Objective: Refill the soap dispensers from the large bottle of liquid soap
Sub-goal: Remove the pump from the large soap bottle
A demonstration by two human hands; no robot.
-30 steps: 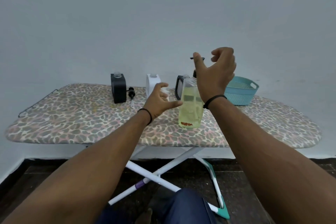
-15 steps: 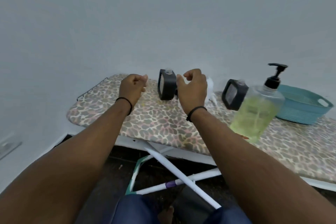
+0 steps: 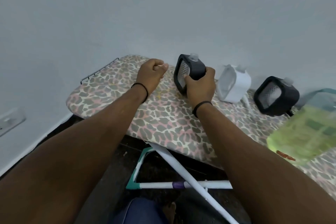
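Three dispensers stand on the leopard-print ironing board (image 3: 163,120) by a pale wall (image 3: 163,5); right hand (image 3: 200,87) fingers clamp one, left hand (image 3: 151,76) fingers curled empty.

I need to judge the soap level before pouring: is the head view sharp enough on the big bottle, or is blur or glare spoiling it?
Head view: the large soap bottle at the right edge is smeared by motion blur, its level unreadable; the black dispenser gripped by the right hand is fairly sharp; lighting flat, no glare; wide-angle bending toward the edges.

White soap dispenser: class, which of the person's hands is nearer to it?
Right. The right hand grips the black dispenser just beside the white dispenser; the left hand is farther away, beyond the black one.
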